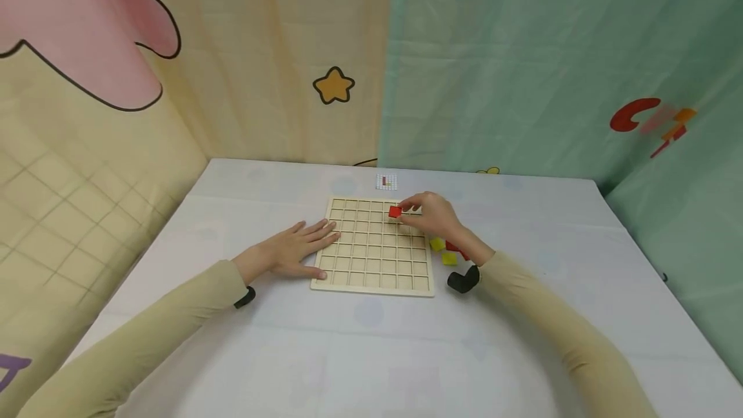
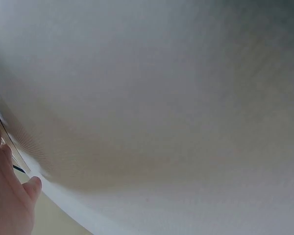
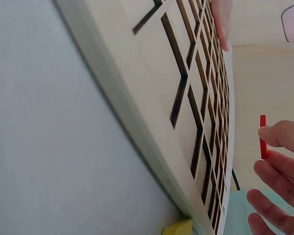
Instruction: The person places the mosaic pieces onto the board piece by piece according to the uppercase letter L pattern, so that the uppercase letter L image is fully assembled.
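Note:
A light wooden grid board [image 1: 371,291] with square recesses lies on the table. My right hand [image 1: 436,215] pinches a red square tile [image 1: 395,211] over the board's far right part; in the right wrist view the tile [image 3: 263,137] appears edge-on between thumb and fingertips, apart from the board [image 3: 137,122]. Spread flat, my left hand [image 1: 296,250] rests its fingers on the board's left edge. In the left wrist view only part of that hand [image 2: 10,191] shows at the lower left.
Beside the board's right edge lie yellow tiles [image 1: 449,258] and red tiles [image 1: 452,246], partly covered by the right forearm. A small card with a printed grid pattern [image 1: 386,182] lies beyond the board. Curtains [image 1: 493,69] hang behind the white table [image 1: 371,353].

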A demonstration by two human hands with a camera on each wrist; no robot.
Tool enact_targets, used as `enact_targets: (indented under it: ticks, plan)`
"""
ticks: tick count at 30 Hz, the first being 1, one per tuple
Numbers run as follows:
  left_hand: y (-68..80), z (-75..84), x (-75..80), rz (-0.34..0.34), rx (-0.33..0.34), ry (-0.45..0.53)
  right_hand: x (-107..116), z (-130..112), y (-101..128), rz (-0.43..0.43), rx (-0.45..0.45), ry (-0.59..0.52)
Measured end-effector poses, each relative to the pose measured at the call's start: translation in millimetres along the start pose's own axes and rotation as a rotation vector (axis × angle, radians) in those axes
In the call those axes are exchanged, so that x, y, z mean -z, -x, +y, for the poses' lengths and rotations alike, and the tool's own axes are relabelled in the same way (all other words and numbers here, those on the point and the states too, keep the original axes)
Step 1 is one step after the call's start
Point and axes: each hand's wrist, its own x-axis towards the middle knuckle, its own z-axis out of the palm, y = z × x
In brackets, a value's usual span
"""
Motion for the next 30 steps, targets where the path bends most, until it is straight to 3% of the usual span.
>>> enact_targets:
  ticks: [8,15,30]
  plan:
    - [-2.5,-0.8,-0.9,-0.008,0.005,0.005,-15,-18,-17,-0.018,0.034,-0.033]
    - [-2.0,-1.3,0.6,-0.016,0.009,-0.006,-26,-29,-32,-0.063,0.006,-0.021]
    - [-3.2,1.0,4.6,-0.065,0.030,-0.020,-39,-35,-48,-0.106,0.006,-0.007]
